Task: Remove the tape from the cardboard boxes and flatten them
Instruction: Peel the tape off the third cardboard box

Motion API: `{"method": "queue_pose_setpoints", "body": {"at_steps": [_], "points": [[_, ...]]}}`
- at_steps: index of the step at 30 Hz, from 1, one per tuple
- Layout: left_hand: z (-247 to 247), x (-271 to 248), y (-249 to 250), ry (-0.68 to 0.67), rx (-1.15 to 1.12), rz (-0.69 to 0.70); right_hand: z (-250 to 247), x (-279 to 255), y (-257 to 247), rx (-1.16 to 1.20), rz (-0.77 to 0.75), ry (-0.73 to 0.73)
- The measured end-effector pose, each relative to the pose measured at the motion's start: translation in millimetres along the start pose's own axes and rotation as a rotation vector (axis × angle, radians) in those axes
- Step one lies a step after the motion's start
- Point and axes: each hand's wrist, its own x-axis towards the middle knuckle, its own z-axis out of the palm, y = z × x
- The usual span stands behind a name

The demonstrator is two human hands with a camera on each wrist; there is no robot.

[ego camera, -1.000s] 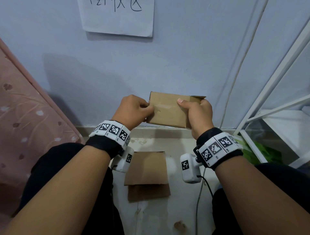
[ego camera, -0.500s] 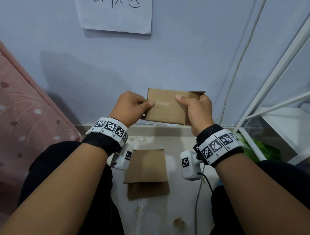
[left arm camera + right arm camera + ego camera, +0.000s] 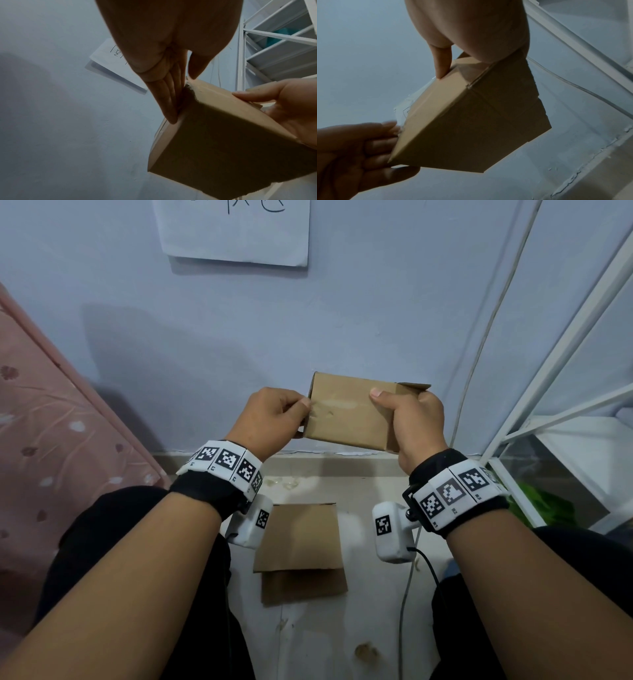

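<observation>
I hold a small brown cardboard box [image 3: 346, 412] up in front of the wall. My right hand [image 3: 407, 419] grips its right end, thumb across the near face, where a flap stands open. My left hand [image 3: 274, 419] is at the left end: its thumb sits on the top corner and its fingers [image 3: 169, 97] lie along the end face. There they pinch a strip of clear tape [image 3: 407, 106] that stands off the box. A flattened cardboard box [image 3: 301, 535] lies on the floor between my knees, on top of another flat piece [image 3: 305, 587].
Pink bedding [image 3: 51, 422] slopes down at the left. A white metal rack [image 3: 555, 392] stands at the right with something green [image 3: 544, 505] under it. A thin cable [image 3: 479, 354] runs down the wall. A paper sheet [image 3: 236, 231] hangs above.
Box and both hands have risen slightly. My left thumb has slid from the near face to the box's left edge. The right hand's grip is the same.
</observation>
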Motion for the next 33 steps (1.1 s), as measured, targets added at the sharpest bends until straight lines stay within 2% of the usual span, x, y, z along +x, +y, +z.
{"method": "queue_pose_setpoints", "body": {"at_steps": [5,12,16,22,29,31,33], "points": [[-0.7,-1.2,1.1,-0.018,-0.117,-0.026,-2.8,-0.4,-1.4,0.000,0.002,-0.034],[3.8,-0.4,1.7,-0.074,-0.107,-0.063,-6.2,2.8,-3.0,-0.014,-0.009,-0.027],[4.8,-2.1,3.8,-0.081,-0.141,-0.038,-8.7,1.4,-8.6,-0.016,-0.015,-0.016],[8.1,-4.2,7.1,-0.045,-0.203,-0.052,-13.3,-1.8,-13.9,0.004,-0.016,-0.022],[7.1,-0.6,6.6,0.079,-0.155,0.006,-18.9,-2.0,-17.6,0.040,0.022,-0.075],[4.2,0.2,6.6,0.105,-0.153,0.030,-16.9,-1.3,-15.7,-0.009,0.060,-0.101],[2.9,0.7,6.5,0.145,-0.134,0.040,-13.0,-3.3,-10.8,-0.224,0.096,-0.093]]}}
